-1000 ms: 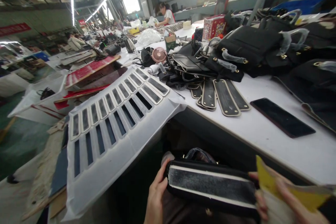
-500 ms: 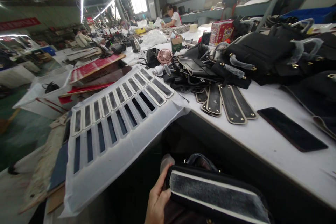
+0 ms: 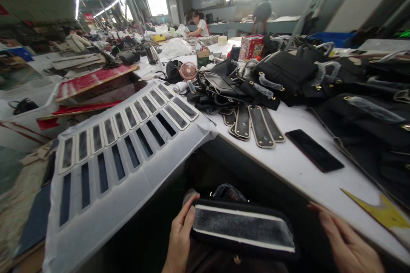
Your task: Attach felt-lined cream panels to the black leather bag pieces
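A black handbag (image 3: 205, 237) lies tipped in my lap, its base facing me. On the base is a dark, whitish-smeared strip (image 3: 243, 226) bordered by two pale edges. My left hand (image 3: 180, 234) grips the bag's left end, thumb on the near side. Behind it shows a plastic-wrapped handle (image 3: 226, 190). Apart from the bag, my right hand (image 3: 344, 239) is by the table's front edge, fingers extended, with nothing visible in it. Near that hand lies a yellow flat pointed piece (image 3: 374, 211) on the table.
Pale-edged dark strips (image 3: 120, 123) lie in a row on a white-covered board (image 3: 134, 196) at left. Black riveted panels (image 3: 261, 126), a phone (image 3: 314, 149) and piled black bags (image 3: 282, 74) occupy the white table (image 3: 297, 181). A pink fan (image 3: 188, 71) stands behind. Another person (image 3: 201, 27) sits farther back.
My right hand has come into view at the right. The view has swung rightward, bringing the yellow piece into sight. My left hand still grips the handbag.
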The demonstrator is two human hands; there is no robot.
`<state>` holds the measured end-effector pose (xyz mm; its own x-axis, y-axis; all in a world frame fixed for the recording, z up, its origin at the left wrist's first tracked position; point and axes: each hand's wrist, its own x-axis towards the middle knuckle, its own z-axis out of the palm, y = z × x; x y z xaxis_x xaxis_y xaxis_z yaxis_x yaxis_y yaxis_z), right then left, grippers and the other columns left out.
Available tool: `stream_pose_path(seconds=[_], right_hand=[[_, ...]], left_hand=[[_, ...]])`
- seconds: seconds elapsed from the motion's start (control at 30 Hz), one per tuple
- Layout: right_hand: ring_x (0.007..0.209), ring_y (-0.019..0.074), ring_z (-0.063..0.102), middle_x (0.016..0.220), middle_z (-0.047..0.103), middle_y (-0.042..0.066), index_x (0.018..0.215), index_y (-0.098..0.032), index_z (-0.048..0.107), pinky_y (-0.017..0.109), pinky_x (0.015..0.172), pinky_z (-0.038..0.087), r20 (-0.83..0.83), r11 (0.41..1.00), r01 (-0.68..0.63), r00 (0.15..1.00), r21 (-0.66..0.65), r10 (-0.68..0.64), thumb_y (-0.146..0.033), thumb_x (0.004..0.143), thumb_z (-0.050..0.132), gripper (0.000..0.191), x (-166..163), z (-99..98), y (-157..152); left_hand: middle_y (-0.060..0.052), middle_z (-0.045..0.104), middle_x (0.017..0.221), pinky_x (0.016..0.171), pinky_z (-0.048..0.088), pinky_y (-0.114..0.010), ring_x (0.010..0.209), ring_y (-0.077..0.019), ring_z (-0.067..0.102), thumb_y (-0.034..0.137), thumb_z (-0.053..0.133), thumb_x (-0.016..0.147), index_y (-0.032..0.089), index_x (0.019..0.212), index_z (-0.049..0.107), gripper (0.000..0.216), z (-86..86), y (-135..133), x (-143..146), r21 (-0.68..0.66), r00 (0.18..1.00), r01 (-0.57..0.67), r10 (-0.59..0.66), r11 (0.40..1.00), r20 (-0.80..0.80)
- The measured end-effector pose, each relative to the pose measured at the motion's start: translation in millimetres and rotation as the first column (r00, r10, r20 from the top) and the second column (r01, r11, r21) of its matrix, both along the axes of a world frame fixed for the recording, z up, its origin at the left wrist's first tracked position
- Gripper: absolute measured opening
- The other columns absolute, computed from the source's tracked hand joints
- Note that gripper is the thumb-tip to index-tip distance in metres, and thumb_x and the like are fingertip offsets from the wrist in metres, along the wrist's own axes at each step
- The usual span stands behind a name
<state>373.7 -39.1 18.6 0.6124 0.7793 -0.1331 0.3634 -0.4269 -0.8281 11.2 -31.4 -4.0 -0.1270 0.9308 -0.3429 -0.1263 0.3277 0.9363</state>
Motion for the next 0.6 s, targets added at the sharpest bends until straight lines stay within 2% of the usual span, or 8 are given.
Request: stream_pose_path(seconds=[0.1, 0.23, 0.3, 0.43, 0.5, 0.6], right_hand=[[0.123, 0.0336, 0.056, 0.117, 0.071, 0.006, 0.106, -0.026, 0.073, 0.049, 0.113, 0.036, -0.242, 0.992, -0.108, 0.966, -0.07, 0.088, -0.073, 0.073, 0.052, 0.062, -39, -6.8, -1], [0.123, 0.0281, 0.056, 0.119, 0.07, 0.003, 0.111, -0.025, 0.072, 0.036, 0.115, 0.033, -0.391, 0.988, -0.141, 0.914, -0.055, 0.108, -0.075, 0.074, 0.053, 0.066, -71, -18.8, 0], [0.124, 0.0268, 0.055, 0.122, 0.069, 0.003, 0.112, -0.025, 0.072, 0.034, 0.116, 0.029, -0.434, 0.992, -0.116, 0.897, -0.04, 0.087, -0.075, 0.074, 0.054, 0.065, -75, -23.1, 1], [0.122, 0.0298, 0.056, 0.124, 0.068, 0.006, 0.112, -0.023, 0.072, 0.039, 0.116, 0.03, -0.486, 0.994, -0.103, 0.871, -0.037, 0.072, -0.075, 0.075, 0.055, 0.066, -74, -27.2, 3], [0.121, 0.0303, 0.057, 0.124, 0.068, 0.007, 0.113, -0.022, 0.072, 0.04, 0.115, 0.031, -0.486, 0.993, -0.114, 0.869, -0.022, 0.089, -0.074, 0.076, 0.054, 0.067, -73, -28.5, 2], [0.119, 0.0294, 0.059, 0.123, 0.069, 0.009, 0.115, -0.021, 0.071, 0.04, 0.112, 0.037, -0.451, 0.987, -0.162, 0.881, -0.006, 0.142, -0.073, 0.079, 0.051, 0.066, -70, -26.9, 1]], left_hand=[[-0.008, 0.059, 0.137, 0.112, 0.039, -0.041, 0.131, -0.0301, 0.05, 0.052, 0.057, 0.088, 0.023, 0.128, 0.063, 0.049, -0.4, 3, 5, 0.019, 1.0, -0.004, 0.003, 1.0, 0.024], [-0.008, 0.061, 0.135, 0.112, 0.039, -0.043, 0.126, -0.0319, 0.054, 0.051, 0.058, 0.087, 0.022, 0.123, 0.066, 0.047, 7.8, 5, 8, -0.022, 0.999, -0.012, 0.013, 1.0, 0.033], [-0.008, 0.063, 0.132, 0.117, 0.029, -0.045, 0.131, -0.0322, 0.049, 0.052, 0.057, 0.087, 0.022, 0.119, 0.069, 0.046, 11.1, 8, 8, -0.009, 1.0, -0.008, 0.008, 1.0, -0.031], [-0.005, 0.068, 0.125, 0.122, 0.006, -0.044, 0.146, -0.0299, 0.023, 0.055, 0.057, 0.084, 0.023, 0.11, 0.074, 0.045, 7.8, 15, 8, 0.026, 0.986, -0.008, 0.012, 1.0, -0.167], [-0.005, 0.069, 0.123, 0.121, 0.005, -0.045, 0.147, -0.0304, 0.02, 0.057, 0.059, 0.082, 0.023, 0.108, 0.075, 0.046, 2.9, 15, 7, 0.007, 0.988, -0.025, 0.025, 1.0, -0.152], [-0.005, 0.071, 0.12, 0.122, 0.008, -0.043, 0.143, -0.031, 0.029, 0.059, 0.061, 0.079, 0.021, 0.107, 0.075, 0.049, -2.6, 14, 4, -0.023, 0.995, -0.049, 0.047, 0.999, -0.09]])
